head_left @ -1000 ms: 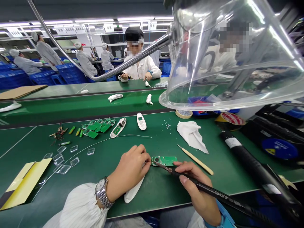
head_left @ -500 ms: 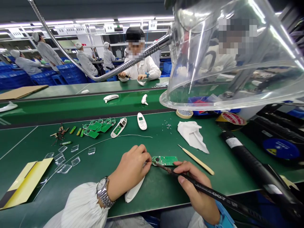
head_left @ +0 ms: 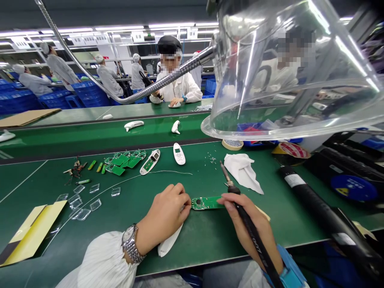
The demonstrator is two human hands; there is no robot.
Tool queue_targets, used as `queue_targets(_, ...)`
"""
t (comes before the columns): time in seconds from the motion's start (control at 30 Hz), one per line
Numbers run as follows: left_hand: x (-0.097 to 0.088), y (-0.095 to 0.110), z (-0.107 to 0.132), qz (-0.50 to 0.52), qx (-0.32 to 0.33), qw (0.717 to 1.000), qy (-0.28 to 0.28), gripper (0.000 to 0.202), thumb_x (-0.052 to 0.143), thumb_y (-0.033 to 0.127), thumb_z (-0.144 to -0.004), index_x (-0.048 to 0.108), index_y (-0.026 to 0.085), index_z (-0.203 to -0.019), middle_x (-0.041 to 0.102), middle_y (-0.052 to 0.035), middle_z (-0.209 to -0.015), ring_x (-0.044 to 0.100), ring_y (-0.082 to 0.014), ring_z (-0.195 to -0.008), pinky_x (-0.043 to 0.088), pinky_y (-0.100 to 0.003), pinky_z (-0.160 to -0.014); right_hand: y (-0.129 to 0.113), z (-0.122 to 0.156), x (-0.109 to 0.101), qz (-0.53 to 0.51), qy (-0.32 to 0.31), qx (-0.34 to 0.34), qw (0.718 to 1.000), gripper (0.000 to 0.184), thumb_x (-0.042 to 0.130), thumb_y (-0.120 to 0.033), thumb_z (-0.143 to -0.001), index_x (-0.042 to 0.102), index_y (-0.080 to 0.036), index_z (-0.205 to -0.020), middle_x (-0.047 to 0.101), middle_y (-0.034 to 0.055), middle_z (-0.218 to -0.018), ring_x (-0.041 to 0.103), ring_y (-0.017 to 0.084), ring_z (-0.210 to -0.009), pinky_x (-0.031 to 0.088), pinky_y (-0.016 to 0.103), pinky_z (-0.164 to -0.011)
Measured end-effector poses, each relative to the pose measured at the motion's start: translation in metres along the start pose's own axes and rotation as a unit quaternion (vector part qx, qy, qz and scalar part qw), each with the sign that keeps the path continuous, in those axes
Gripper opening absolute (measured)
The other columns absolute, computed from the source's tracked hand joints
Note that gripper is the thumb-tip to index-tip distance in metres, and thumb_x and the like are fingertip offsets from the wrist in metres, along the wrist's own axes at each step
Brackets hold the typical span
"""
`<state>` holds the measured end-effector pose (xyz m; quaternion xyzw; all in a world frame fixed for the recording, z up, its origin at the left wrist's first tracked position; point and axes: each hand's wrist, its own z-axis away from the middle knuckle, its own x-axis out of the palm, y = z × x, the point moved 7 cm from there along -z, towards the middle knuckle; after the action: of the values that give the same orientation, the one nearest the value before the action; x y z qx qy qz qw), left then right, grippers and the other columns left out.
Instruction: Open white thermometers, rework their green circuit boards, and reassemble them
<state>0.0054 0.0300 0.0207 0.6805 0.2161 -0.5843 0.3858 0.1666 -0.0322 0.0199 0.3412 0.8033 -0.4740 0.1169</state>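
Note:
My right hand is closed round a black soldering iron, whose tip points up and away over the bench. Below that hand, a green circuit board lies flat, its right end partly covered by my fingers. At the board's left end, my left hand is closed in a pinch, fingertips touching the edge; what sits between them is hidden. A long white plastic casing shows from under my left palm. The wooden-handled tool is mostly behind my right hand.
Green boards, clear plastic pieces, an open casing and a white cover lie to the left and ahead. Small screws and a white cloth are ahead right. A clear hood overhangs. A co-worker sits opposite.
My right hand has lifted the soldering iron off the board and swung its tip up and away. My left hand stays put. White parts on the belt have shifted left.

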Motion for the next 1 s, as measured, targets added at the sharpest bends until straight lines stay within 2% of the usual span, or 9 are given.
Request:
queue_targets(0.07, 0.000, 0.000, 0.000, 0.000, 0.000, 1.000, -0.001, 0.021, 0.042, 0.024, -0.087, 0.062, 0.023, -0.080, 0.056, -0.0017, -0.088, 0.052, -0.0165, -0.081, 0.036, -0.026, -0.059, 0.001, -0.003, 0.008, 0.030, -0.052, -0.033, 0.998, 0.017, 0.053, -0.026, -0.087, 0.055, -0.026, -0.103, 0.063, 0.0024, -0.100, 0.059, 0.018, -0.094, 0.049, 0.030, -0.082)
queue_targets(0.13, 0.000, 0.000, 0.001, 0.000, -0.003, 1.000, -0.004, 0.022, 0.041, 0.024, -0.087, 0.062, 0.023, -0.081, 0.056, -0.0019, -0.088, 0.052, -0.0169, -0.082, 0.037, -0.026, -0.059, 0.003, -0.003, 0.017, 0.043, -0.096, -0.049, 0.993, 0.027, 0.055, -0.025, -0.085, 0.050, -0.026, -0.111, 0.058, 0.0050, -0.112, 0.054, 0.021, -0.106, 0.046, 0.036, -0.090)
queue_targets(0.23, -0.003, -0.001, 0.001, 0.017, -0.006, 1.000, -0.013, 0.015, 0.045, 0.025, -0.085, 0.059, 0.023, -0.090, 0.055, -0.0022, -0.094, 0.052, -0.0181, -0.086, 0.040, -0.028, -0.063, 0.006, 0.001, 0.025, 0.044, -0.120, -0.058, 0.990, 0.028, 0.051, -0.021, -0.086, 0.047, -0.024, -0.113, 0.058, 0.0061, -0.109, 0.057, 0.021, -0.102, 0.048, 0.037, -0.086)
queue_targets(0.33, -0.007, -0.005, 0.002, 0.038, -0.003, 0.999, -0.017, 0.019, 0.050, 0.025, -0.082, 0.054, 0.024, -0.100, 0.052, -0.0029, -0.102, 0.052, -0.0193, -0.090, 0.042, -0.030, -0.066, 0.006, 0.005, 0.026, 0.050, -0.118, -0.054, 0.990, 0.024, 0.051, -0.021, -0.087, 0.049, -0.024, -0.111, 0.060, 0.0057, -0.101, 0.059, 0.020, -0.094, 0.051, 0.034, -0.079)
queue_targets(0.5, -0.012, -0.008, 0.004, 0.025, 0.001, 1.000, -0.012, 0.017, 0.040, 0.022, -0.085, 0.053, 0.025, -0.095, 0.051, -0.0030, -0.100, 0.052, -0.0190, -0.086, 0.041, -0.030, -0.065, -0.003, 0.009, 0.019, 0.058, -0.091, -0.081, 0.991, 0.024, 0.052, -0.020, -0.086, 0.050, -0.023, -0.110, 0.059, 0.0047, -0.093, 0.059, 0.018, -0.087, 0.050, 0.030, -0.074)
queue_targets(0.63, -0.006, -0.007, 0.003, 0.014, -0.004, 1.000, -0.026, 0.023, 0.035, 0.019, -0.087, 0.055, 0.024, -0.096, 0.054, -0.0027, -0.096, 0.055, -0.0163, -0.076, 0.040, -0.028, -0.062, -0.010, 0.014, 0.016, 0.052, -0.087, -0.087, 0.991, 0.024, 0.054, -0.019, -0.085, 0.050, -0.023, -0.108, 0.058, 0.0032, -0.087, 0.059, 0.017, -0.081, 0.050, 0.028, -0.069)
queue_targets(0.87, -0.009, -0.009, 0.003, 0.084, -0.006, 0.996, -0.029, 0.024, 0.038, 0.021, -0.086, 0.060, 0.026, -0.095, 0.056, -0.0005, -0.096, 0.055, -0.0124, -0.066, 0.039, -0.025, -0.059, -0.016, 0.020, 0.014, 0.059, -0.069, -0.091, 0.992, 0.024, 0.053, -0.017, -0.085, 0.050, -0.023, -0.107, 0.058, 0.0043, -0.088, 0.057, 0.018, -0.082, 0.050, 0.029, -0.070)
queue_targets(1.0, -0.012, -0.009, 0.003, 0.077, -0.010, 0.997, -0.025, 0.023, 0.041, 0.021, -0.084, 0.062, 0.027, -0.092, 0.057, 0.0008, -0.096, 0.053, -0.0108, -0.059, 0.037, -0.025, -0.055, -0.016, 0.020, 0.012, 0.066, -0.055, -0.096, 0.992, 0.023, 0.052, -0.017, -0.085, 0.050, -0.023, -0.107, 0.059, 0.0054, -0.090, 0.057, 0.019, -0.085, 0.050, 0.030, -0.072)
